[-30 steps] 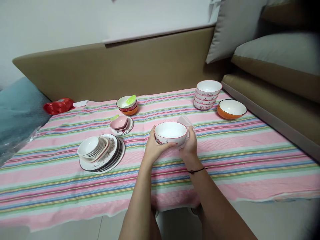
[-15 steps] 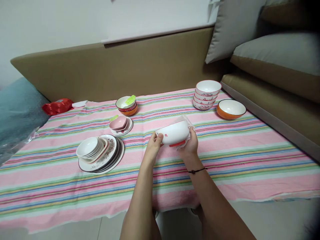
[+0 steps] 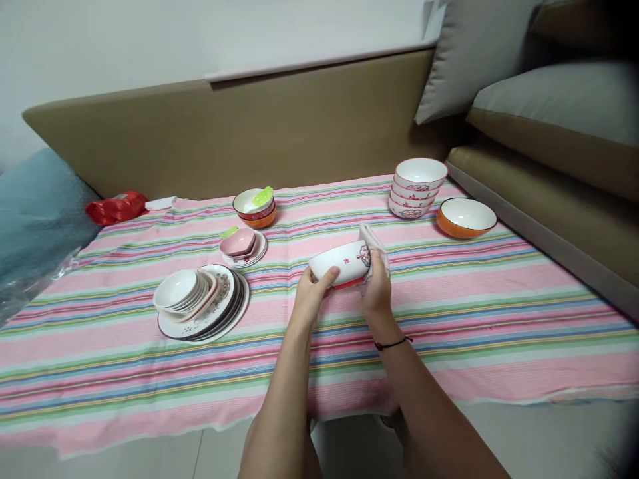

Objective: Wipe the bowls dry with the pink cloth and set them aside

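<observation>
Tilted in the air above the striped cloth is a white bowl (image 3: pixel 335 264) with a red foot and a flower print. My left hand (image 3: pixel 315 290) grips its left side, thumb on the outer wall. At the bowl's right side, my right hand (image 3: pixel 377 287) is closed on a pale wiping cloth (image 3: pixel 373 241), which presses against the wall beside the print. The bowl's inside is hidden from me. Beyond my hands to the right stand a stack of similar white bowls (image 3: pixel 418 191) with red rims and an orange bowl (image 3: pixel 464 221).
Left on the striped cloth (image 3: pixel 319 359) are stacked plates with small white bowls (image 3: pixel 174 291), a pink dish (image 3: pixel 237 243) on small plates, and stacked bowls (image 3: pixel 253 207) holding a green piece. A red bundle (image 3: pixel 117 207) lies far left; sofa cushions (image 3: pixel 554 106) border the right.
The bowl has turned in my hands, bringing its flower print into sight at the right. My right hand and the wiping cloth have shifted up along the bowl's side.
</observation>
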A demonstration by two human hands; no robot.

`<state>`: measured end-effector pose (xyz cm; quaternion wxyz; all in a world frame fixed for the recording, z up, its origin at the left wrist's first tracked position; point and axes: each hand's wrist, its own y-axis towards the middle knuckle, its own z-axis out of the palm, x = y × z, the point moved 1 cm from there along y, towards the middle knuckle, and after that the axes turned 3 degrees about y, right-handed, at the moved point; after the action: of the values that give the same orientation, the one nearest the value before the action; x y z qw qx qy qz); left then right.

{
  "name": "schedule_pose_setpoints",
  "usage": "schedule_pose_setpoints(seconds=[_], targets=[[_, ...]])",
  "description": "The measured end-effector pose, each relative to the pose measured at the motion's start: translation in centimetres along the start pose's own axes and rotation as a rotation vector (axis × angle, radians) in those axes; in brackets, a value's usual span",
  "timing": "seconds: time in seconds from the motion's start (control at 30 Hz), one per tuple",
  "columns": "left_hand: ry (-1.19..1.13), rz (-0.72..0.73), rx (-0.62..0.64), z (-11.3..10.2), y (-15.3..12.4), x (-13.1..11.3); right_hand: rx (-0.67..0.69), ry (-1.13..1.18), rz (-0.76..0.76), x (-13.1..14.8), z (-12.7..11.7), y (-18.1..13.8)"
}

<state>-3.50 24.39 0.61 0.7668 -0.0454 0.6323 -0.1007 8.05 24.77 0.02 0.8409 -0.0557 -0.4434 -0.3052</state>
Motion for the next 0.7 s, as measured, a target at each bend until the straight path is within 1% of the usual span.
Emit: schedule_pose_setpoints(seconds=[0.07,0.1,0.2,0.27,0.33,0.4,0.47,0.53,0.6,0.7], targets=[[-0.037,-0.019,0.002,-0.2,0.0,0.1,-0.023,0.034,0.021,0.2,0.1,-0.1],[-0.07,-0.029,0.028,-0.3,0.1,0.2,-0.057,0.073,0.071,0.3,0.1,-0.1],[-0.157,-0.04,0.158,-0.7,0.1,0.4,-0.147,0.218,0.285,0.3,0.1,-0.2],[-0.125,-0.029,0.201,-0.9,0.2,0.4,-0.175,0.282,0.376,0.2,0.0,-0.3],[-0.019,-0.024,0.178,-1.0,0.4,0.3,-0.205,0.31,0.421,0.2,-0.1,-0.3],[0.068,0.004,0.08,-1.2,0.6,0.3,-0.231,0.321,0.458,0.1,-0.2,-0.3],[0.088,0.066,-0.046,-1.5,1.0,0.2,-0.25,0.324,0.451,-0.1,-0.3,-0.2],[0.073,0.126,-0.131,-1.7,1.3,0.2,-0.245,0.315,0.399,-0.2,-0.2,-0.1],[0.054,0.14,-0.141,-1.8,1.4,0.2,-0.222,0.296,0.336,-0.4,-0.1,0.0],[0.042,0.082,-0.075,-1.6,1.2,0.3,-0.193,0.262,0.293,-0.9,-0.1,0.1]])
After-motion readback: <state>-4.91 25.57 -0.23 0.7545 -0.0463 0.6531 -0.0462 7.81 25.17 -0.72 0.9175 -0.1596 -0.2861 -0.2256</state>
